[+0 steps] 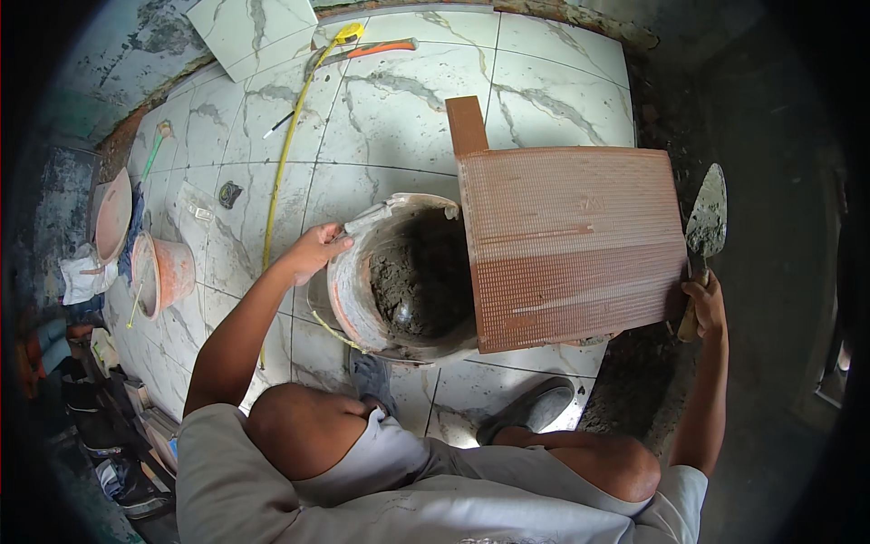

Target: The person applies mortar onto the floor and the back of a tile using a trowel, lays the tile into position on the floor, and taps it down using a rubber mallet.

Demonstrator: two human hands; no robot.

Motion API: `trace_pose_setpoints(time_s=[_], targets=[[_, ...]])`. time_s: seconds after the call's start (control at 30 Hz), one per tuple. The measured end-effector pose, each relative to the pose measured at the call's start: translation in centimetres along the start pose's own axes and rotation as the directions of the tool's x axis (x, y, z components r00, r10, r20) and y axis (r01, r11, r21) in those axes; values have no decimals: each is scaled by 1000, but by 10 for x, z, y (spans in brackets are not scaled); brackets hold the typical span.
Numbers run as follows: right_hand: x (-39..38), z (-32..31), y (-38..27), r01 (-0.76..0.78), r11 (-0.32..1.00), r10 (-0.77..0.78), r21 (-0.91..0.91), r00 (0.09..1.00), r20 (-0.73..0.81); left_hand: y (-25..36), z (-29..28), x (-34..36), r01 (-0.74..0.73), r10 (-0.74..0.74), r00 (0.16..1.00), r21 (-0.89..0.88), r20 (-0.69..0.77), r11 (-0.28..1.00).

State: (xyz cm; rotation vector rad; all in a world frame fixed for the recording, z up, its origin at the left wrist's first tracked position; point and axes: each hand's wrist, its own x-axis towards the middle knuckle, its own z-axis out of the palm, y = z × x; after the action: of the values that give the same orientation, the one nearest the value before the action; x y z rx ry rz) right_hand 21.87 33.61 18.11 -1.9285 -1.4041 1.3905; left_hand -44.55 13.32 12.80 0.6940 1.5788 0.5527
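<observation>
Left hand: left hand (319, 252) closed on the left rim of the mortar bucket (344, 292), thumb and fingers at the edge.
Right hand: right hand (707, 304) wrapped around the wooden handle of the pointed trowel (708, 222); blade points away from the person, grey mortar stuck on it.
Tile: large tile (575, 245), ribbed brown back up, right of the bucket; its left edge covers part of the bucket opening. Right-hand fingers at its right edge; can't tell if touching.
Bucket contents: wet grey mortar (397, 288), right of the left fingers, lower inside the bucket; right part in shadow.
In the way: tile sits between the two hands and blocks the bucket's right side. Something under its near edge, mostly hidden, can't tell what.
Beyond tile: narrow brown strip (467, 127) at its far left corner.
Far floor: orange-handled hammer (376, 48) beside yellow tape measure (348, 34); yellow blade (283, 172) runs toward the person, left of the bucket.
Left side: pinkish pail (172, 274), round basin (113, 216), green-handled tool (154, 152).
Ground: marble-look floor tiles (390, 127); dark soil strip (625, 385) along the right.
</observation>
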Motion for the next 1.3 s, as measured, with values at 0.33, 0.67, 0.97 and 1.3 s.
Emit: trace_pose_setpoints(time_s=[0.33,0.67,0.97,1.3], targets=[[-9,8,2,-12,998,8,-61,998,-57,-65,-70,-30,-148,102,979,-273,-174,951],[-4,-31,-8,48,731,-384,-681,854,-351,-98,-96,-46,-240,124,962,-537,-243,809],[-162,248,-265,640,-133,-443,-757,645,623,-97,-89,-48,-297,197,910,-243,-366,923],[-155,393,-298,236,-838,-314,-493,531,787,8,-51,-66,-320,351,879,144,-322,936]])
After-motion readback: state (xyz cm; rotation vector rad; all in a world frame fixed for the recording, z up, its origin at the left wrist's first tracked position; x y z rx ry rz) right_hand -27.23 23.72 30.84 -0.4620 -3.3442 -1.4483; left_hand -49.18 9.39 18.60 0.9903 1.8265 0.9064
